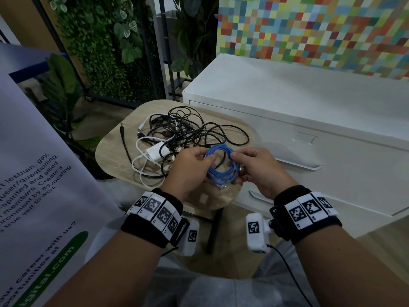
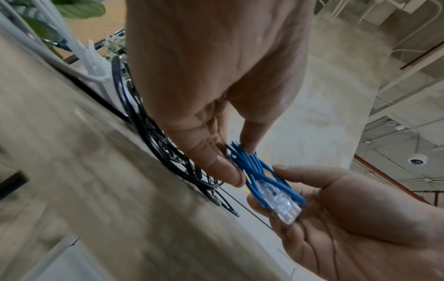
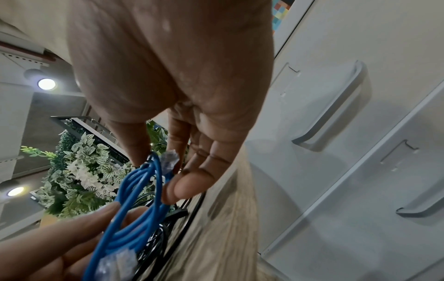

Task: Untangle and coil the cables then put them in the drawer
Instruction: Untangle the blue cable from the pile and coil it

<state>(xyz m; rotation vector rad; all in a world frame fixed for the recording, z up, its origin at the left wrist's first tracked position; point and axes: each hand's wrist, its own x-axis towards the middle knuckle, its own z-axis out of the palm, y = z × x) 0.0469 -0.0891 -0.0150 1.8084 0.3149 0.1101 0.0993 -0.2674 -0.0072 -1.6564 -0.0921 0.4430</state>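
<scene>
A white cabinet (image 1: 309,103) with drawer fronts and pale handles (image 3: 336,106) stands at the right, against a far wall of small coloured squares (image 1: 309,29). A green plant wall (image 1: 99,52) in a dark frame fills the far left. A white banner (image 1: 33,185) with printed text leans at the near left. The round light wooden surface (image 1: 115,169) stands between them. The right wrist view shows round ceiling lights (image 3: 46,83) lit

A printed banner (image 1: 33,185) is leaning at the left. A wall of green foliage (image 1: 104,47) is standing behind a black frame. A multicoloured checkered panel (image 1: 309,27) is covering the far wall.
</scene>
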